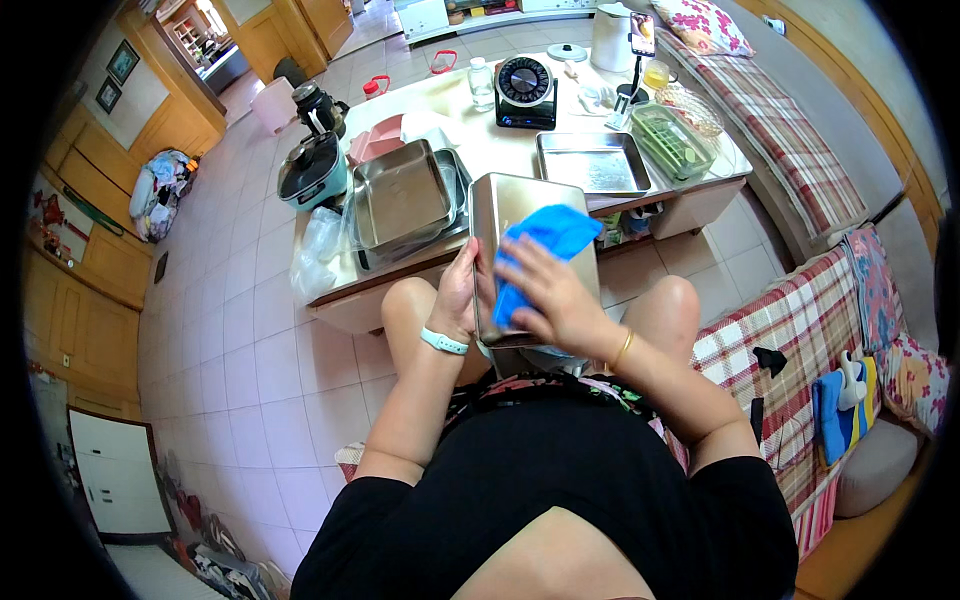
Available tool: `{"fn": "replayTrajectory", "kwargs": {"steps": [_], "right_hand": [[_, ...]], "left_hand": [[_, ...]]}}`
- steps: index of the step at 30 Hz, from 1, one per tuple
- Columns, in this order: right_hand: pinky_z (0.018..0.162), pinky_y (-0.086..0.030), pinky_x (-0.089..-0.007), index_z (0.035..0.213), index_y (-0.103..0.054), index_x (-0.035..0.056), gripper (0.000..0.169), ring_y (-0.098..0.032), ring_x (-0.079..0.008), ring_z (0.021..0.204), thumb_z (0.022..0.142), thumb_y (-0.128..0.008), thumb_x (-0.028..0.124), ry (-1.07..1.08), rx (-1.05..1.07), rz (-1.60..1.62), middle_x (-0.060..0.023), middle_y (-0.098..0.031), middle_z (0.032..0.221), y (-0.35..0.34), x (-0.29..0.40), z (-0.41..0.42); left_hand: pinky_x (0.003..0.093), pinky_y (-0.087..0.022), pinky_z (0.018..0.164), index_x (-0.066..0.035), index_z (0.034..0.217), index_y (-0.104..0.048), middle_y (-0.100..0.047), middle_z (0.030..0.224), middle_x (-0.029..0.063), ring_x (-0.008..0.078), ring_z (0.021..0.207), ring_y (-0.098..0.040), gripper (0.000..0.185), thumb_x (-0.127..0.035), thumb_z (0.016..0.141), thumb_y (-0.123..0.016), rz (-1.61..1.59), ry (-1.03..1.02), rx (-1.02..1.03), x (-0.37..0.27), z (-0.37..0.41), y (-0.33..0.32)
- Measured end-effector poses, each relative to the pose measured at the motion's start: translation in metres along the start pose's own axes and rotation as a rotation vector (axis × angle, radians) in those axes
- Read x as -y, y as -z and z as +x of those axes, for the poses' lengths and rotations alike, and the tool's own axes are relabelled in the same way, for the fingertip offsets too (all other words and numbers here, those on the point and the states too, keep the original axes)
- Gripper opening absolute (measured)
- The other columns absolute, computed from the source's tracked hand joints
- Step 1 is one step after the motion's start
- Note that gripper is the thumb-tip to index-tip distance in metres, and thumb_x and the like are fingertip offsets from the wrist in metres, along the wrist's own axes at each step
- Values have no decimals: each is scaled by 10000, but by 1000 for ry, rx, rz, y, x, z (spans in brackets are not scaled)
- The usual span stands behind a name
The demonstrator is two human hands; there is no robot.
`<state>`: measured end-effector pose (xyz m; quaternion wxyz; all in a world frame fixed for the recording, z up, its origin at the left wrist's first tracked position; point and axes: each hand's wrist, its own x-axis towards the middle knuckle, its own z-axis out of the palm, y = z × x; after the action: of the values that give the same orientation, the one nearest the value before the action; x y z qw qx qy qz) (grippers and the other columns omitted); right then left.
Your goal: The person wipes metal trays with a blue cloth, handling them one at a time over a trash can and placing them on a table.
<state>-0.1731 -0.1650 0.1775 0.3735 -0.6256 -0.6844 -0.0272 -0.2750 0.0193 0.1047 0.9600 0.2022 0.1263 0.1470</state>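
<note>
A rectangular metal baking pan (525,196) is held over my lap, its flat underside apparently facing me. My left hand (454,296), with a pale watch band (444,341) at the wrist, grips the pan's left edge; some of its fingers are hidden behind the metal. Spread across the pan is a blue cloth (559,229). My right hand (551,289) presses that cloth flat against the metal with its fingers extended, and a gold bangle (622,349) circles the wrist.
Beyond my knees stands a low table (457,90). Stacked pans (401,196) and a teal lidded pot (311,172) sit at its left. A fan (525,84), another metal tray (592,165) and a green container (670,142) are also there. A plaid-covered sofa (780,330) flanks my right.
</note>
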Motion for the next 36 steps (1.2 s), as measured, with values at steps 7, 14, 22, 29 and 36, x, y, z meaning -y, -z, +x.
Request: {"fn": "replayTrajectory", "kwargs": {"steps": [7,14,22,29,36], "right_hand": [[1141,-350,-493,1426,-513,117,651,-390,-346,1428,807,-717,110,154,145,69,-169,-419,1539,14,-2,3],[1145,-353,-490,1368,-555,75,562,-423,-433,1376,819,-676,86,-140,-213,-91,-214,-449,1496,32,-64,12],[1161,-348,-467,1406,-522,140,585,-385,-352,1431,850,-705,138,8,166,119,-117,-416,1544,5,17,-7],[986,-460,-396,1286,-596,27,352,-605,-378,1121,993,-557,218,-471,-457,163,-221,-643,1213,23,-90,15],[966,-455,-301,1301,-585,62,369,-589,-148,1036,1064,-473,321,-871,-728,1022,-70,-645,1169,-45,-128,-63]], "left_hand": [[327,-529,968,-40,1239,-587,-669,1185,68,157,1058,-646,326,-287,1084,-441,235,-18,101,0,-22,-20],[337,-527,977,-5,1296,-563,-658,1235,105,177,1106,-641,379,-282,1097,-398,250,-108,51,2,-22,-30],[314,-538,898,-73,1265,-588,-651,1148,38,131,1031,-622,310,-292,1067,-493,539,-96,85,16,-20,-26],[202,-486,838,-50,1134,-617,-645,1072,-27,33,962,-586,213,-216,1071,-498,563,-179,58,31,-37,-52],[236,-445,621,-54,1088,-600,-593,851,-64,24,724,-532,251,-274,1079,-479,819,-247,35,28,-49,-52]]}}
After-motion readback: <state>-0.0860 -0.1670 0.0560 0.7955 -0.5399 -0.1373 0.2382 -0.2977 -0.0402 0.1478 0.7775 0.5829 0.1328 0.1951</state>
